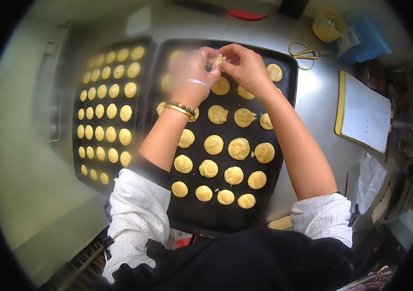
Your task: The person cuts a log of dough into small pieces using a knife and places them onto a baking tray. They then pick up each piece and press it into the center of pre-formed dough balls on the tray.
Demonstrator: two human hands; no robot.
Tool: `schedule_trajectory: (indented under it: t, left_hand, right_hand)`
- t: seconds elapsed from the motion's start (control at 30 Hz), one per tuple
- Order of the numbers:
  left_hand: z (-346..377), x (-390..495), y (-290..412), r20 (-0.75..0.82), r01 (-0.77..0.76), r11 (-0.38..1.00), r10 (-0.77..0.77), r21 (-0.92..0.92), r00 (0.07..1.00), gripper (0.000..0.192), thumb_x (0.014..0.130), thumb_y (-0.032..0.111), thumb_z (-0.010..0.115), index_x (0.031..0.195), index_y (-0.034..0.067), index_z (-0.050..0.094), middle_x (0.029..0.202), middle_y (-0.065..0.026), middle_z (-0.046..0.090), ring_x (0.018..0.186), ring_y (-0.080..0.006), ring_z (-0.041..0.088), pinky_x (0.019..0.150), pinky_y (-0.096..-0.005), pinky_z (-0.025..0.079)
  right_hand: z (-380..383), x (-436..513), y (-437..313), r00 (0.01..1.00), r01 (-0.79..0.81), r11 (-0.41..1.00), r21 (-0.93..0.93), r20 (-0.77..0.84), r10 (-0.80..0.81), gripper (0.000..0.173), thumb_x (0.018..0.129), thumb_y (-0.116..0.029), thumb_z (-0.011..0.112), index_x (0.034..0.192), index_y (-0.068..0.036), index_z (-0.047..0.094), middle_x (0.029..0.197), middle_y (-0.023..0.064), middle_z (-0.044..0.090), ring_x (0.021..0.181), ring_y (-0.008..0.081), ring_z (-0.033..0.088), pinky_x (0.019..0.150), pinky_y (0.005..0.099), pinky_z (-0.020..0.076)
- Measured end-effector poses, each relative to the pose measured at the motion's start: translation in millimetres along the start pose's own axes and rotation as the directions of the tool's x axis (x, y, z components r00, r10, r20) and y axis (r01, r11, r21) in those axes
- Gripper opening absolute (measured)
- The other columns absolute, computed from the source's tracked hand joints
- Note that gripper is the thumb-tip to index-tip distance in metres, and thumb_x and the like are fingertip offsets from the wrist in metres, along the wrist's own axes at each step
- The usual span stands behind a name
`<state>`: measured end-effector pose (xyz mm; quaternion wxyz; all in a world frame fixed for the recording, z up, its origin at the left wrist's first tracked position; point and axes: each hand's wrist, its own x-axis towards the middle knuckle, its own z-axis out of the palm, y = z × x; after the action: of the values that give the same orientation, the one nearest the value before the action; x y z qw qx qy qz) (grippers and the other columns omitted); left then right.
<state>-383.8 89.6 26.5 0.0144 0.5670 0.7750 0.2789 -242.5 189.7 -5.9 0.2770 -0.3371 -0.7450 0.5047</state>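
My left hand (192, 71), in a thin clear glove with beaded and gold bracelets at the wrist, meets my right hand (241, 65) above the far part of a black baking tray (224, 220). Between their fingertips is a small clump of pale flakes (219, 60), pinched by both hands. Rows of round yellow batter mounds (213, 144) cover the tray below. Several mounds carry pale flat pieces, such as the mound (244, 117) under my right forearm. My hands and forearms hide part of the far and left-hand rows. Blur softens the left hand's outer side.
A second dark tray (139, 105) with smooth piped rounds stands at left. Gold-handled scissors (304, 55), a yellow jug (328, 27) and a blue container (368, 40) lie at the far right. An open notebook (364, 111) with writing and a plastic bag (370, 182) sit nearer.
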Motion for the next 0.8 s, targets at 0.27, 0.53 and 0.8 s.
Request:
schedule_trajectory:
  t: [0.27,0.53,0.8]
  left_hand:
    - [31.9,5.6,-30.9,-0.014,-0.042,0.999,0.042,0.019,0.999,0.020,0.083,0.018,0.085,0.102,0.017,0.079,0.092,-0.0001,0.082,0.088,-0.0284,0.075,0.085,-0.0436,0.057]
    - [33.0,7.4,-33.9,-0.037,-0.061,0.989,0.066,0.137,0.997,0.019,0.082,0.017,0.086,0.101,0.017,0.080,0.092,-0.0010,0.082,0.087,-0.0275,0.076,0.084,-0.0434,0.057]
    - [29.5,10.1,-31.7,0.000,-0.031,0.993,0.031,0.115,1.000,0.019,0.084,0.016,0.085,0.102,0.016,0.081,0.093,-0.0029,0.083,0.087,-0.0277,0.077,0.083,-0.0435,0.060]
  right_hand:
    - [3.0,15.5,18.6,1.000,-0.004,0.968,-0.250,0.016,0.008,0.029,0.092,-0.005,0.080,0.121,-0.001,0.079,0.108,0.0123,0.078,0.097,0.0244,0.079,0.090,0.0359,0.0634]
    - [5.9,15.2,16.7,0.985,0.128,0.943,-0.308,-0.073,-0.157,0.023,0.090,0.002,0.073,0.112,0.000,0.079,0.104,0.0183,0.077,0.094,0.0361,0.076,0.088,0.0430,0.0618]
    - [5.4,24.6,3.7,0.992,0.091,0.960,-0.266,-0.065,-0.112,0.024,0.093,-0.001,0.075,0.116,-0.001,0.079,0.105,0.0133,0.082,0.096,0.0258,0.080,0.089,0.0367,0.0632]
